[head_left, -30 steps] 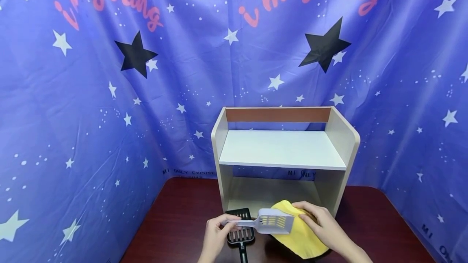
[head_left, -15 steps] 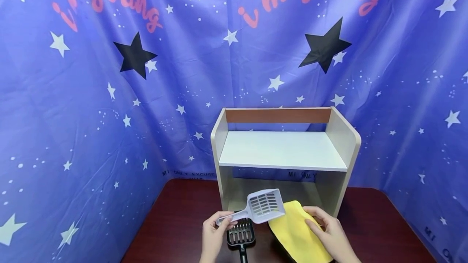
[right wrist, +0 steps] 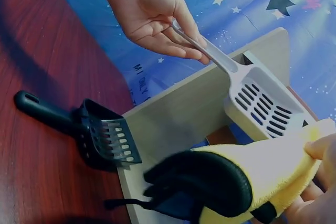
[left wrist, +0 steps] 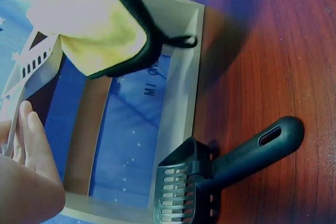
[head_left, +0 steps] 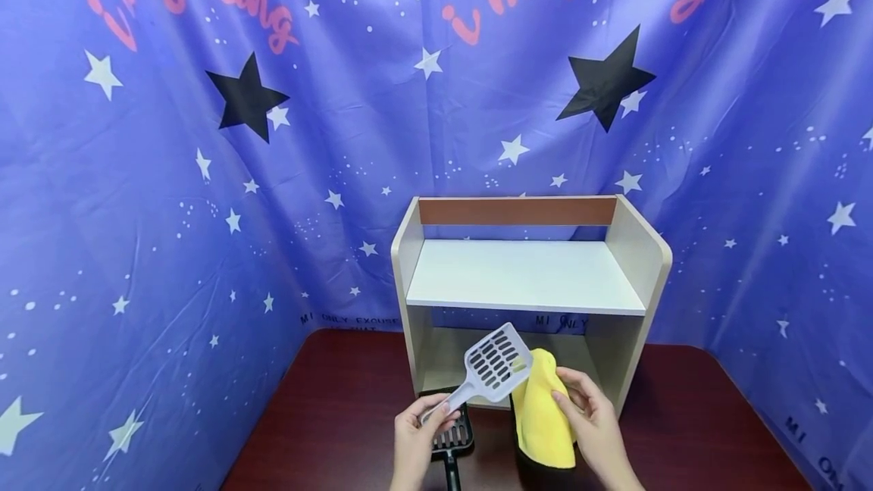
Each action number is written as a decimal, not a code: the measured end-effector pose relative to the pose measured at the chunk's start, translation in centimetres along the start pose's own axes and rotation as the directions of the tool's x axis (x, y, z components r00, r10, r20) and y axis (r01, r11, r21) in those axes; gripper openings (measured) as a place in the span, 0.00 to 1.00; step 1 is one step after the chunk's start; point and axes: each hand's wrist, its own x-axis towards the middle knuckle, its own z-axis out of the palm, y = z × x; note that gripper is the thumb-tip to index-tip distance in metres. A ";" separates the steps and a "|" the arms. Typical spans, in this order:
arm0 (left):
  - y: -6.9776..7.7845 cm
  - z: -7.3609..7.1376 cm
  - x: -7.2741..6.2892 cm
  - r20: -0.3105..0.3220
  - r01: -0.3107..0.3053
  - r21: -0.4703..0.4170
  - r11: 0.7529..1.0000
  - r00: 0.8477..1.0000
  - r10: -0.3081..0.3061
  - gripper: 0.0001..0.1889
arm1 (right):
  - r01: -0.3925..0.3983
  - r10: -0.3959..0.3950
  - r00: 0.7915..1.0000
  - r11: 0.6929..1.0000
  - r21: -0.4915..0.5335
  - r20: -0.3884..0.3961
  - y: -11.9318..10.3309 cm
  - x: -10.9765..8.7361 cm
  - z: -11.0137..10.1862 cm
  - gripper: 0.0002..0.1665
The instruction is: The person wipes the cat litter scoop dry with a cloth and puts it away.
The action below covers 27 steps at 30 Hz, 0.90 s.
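My left hand [head_left: 419,438] grips the handle of a light grey slotted litter scoop [head_left: 499,364], its scoop end raised and angled up to the right. In my right hand [head_left: 592,417] is a yellow cloth [head_left: 546,419] with black edging, pinched between thumb and fingers. The right wrist view shows the cloth [right wrist: 273,163] folded over, its dark underside and a black loop hanging down. The far edge of the scoop meets the upper part of the cloth in the head view. Below my left hand, a black slotted litter scoop [left wrist: 247,158] lies on the table.
A two-tier shelf unit [head_left: 525,271] with a white upper board stands behind the hands on the dark red wooden table [head_left: 327,408]. A purple curtain [head_left: 355,135] with stars hangs around the back and sides.
The grey scoop has risen and turned from nearly level to pointing up and right. The yellow cloth has gone from spread out to folded narrower and more upright in my right hand.
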 end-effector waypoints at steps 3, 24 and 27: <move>-0.1 0.3 -0.1 0.042 0.045 -0.001 0.999 0.998 -0.045 0.21 | -0.021 0.022 0.999 0.999 0.028 -0.048 0.2 0.2 0.0 0.16; -0.7 2.3 -1.4 0.245 0.108 0.202 0.973 0.957 -0.157 0.12 | -0.189 0.207 0.976 0.960 0.205 -0.070 0.2 0.7 1.3 0.22; -0.6 2.4 -1.5 0.226 0.117 0.238 0.964 0.959 -0.172 0.10 | -0.192 0.207 0.975 0.967 0.166 -0.078 0.3 0.7 1.4 0.22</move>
